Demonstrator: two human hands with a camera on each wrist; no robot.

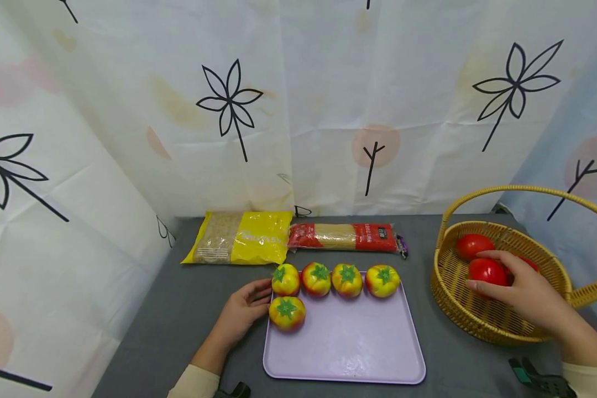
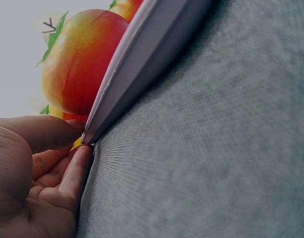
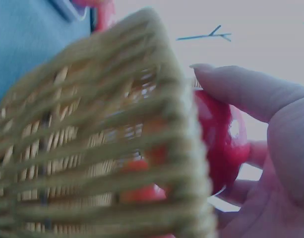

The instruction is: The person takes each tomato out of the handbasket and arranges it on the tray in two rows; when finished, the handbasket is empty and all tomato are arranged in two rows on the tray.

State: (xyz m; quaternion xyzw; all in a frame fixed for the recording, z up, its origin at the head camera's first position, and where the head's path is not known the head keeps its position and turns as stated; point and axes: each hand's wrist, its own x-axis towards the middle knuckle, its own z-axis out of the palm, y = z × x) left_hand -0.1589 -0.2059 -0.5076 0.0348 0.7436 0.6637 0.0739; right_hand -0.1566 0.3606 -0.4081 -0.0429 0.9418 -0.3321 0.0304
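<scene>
My left hand [image 1: 244, 311] pinches the left rim of a lilac tray [image 1: 350, 348] between thumb and fingers, as the left wrist view shows. Beside it on the tray sits a yellow-red fruit with a green leafy top [image 1: 287, 314]. Several more like it stand in a row along the tray's far edge, such as the yellow-red fruit [image 1: 383, 281] at the right end. My right hand [image 1: 527, 290] reaches into a wicker basket [image 1: 457, 304] and grips a glossy red tomato [image 3: 223, 139]. Another red tomato [image 1: 474, 246] lies behind it; a further red one is partly hidden by the hand.
Behind the tray lie a yellow packet of grain [image 1: 239, 237] and a red packet of noodles [image 1: 345, 236]. The basket's tall handle [image 1: 527, 189] arches over its opening. A printed curtain [image 1: 328, 110] hangs at the back and sides of the grey tabletop [image 1: 164, 320].
</scene>
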